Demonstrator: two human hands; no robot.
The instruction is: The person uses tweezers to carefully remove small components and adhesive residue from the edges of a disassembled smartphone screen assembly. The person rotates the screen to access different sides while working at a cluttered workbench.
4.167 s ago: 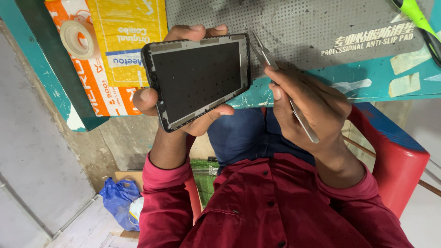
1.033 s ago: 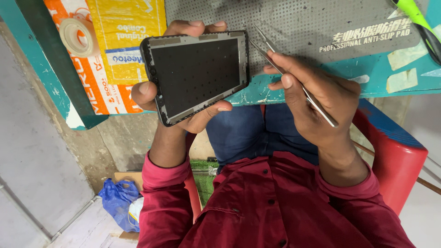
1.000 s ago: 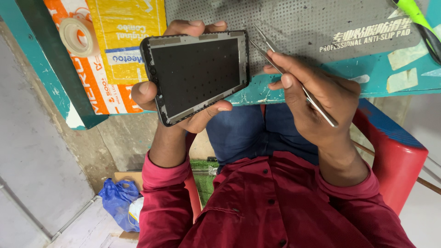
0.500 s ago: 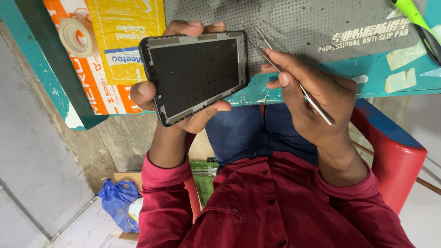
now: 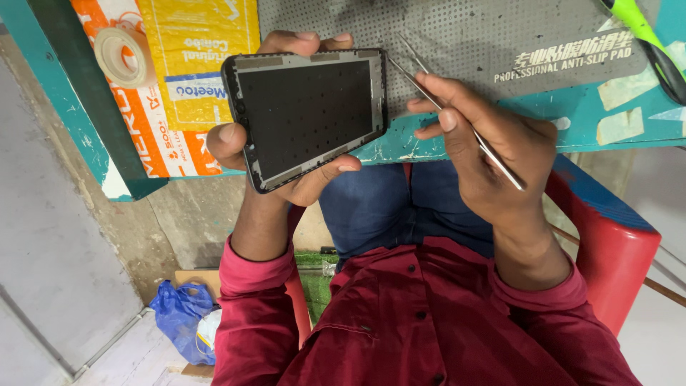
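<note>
Here, left hand [image 5: 286, 161] cradling dark phone frame [image 5: 307, 114] from beneath — right hand [image 5: 493, 154] pinching metal tweezers [image 5: 457, 114], tips just beside frame's edge.

It looked like a small phone-repair workshop. A grey perforated anti-slip work mat [image 5: 486, 36] covered a worn, paint-chipped teal bench [image 5: 622, 121], with a roll of tape [image 5: 123, 56] at the far left and a green-handled tool [image 5: 643, 32] at the far right. Fine metal tweezers [image 5: 457, 114] met an opened phone frame [image 5: 307, 114].
</note>
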